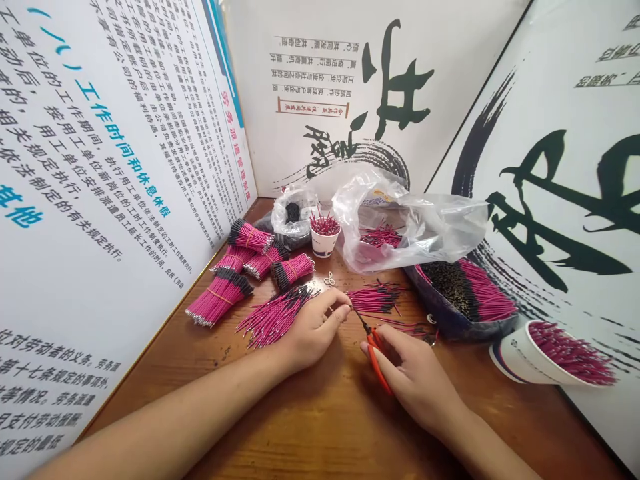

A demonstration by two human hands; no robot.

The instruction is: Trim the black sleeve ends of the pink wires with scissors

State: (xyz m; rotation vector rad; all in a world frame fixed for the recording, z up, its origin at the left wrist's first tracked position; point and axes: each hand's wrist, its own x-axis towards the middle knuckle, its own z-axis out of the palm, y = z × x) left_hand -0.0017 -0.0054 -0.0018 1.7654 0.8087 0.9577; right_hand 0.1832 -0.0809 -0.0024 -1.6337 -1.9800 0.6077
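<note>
My left hand (315, 331) lies on a loose sheaf of thin magenta wires with black ends (275, 317), its thumb and fingertips pinched on the wires. My right hand (413, 373) is closed around small orange-handled scissors (376, 357), whose metal tips nearly meet the left fingertips. Just beyond the blades is a looser spread of magenta wires with dark ends (375, 299). Under both hands runs a brown wooden tabletop (320, 413).
Several tied wire bundles (220, 299) lie at the left. Behind them are a paper cup of wires (325, 241), clear plastic bags (400, 223) and a dark tray of wires (457, 307). A tipped cup of wires (550, 353) lies at right. Printed boards wall three sides.
</note>
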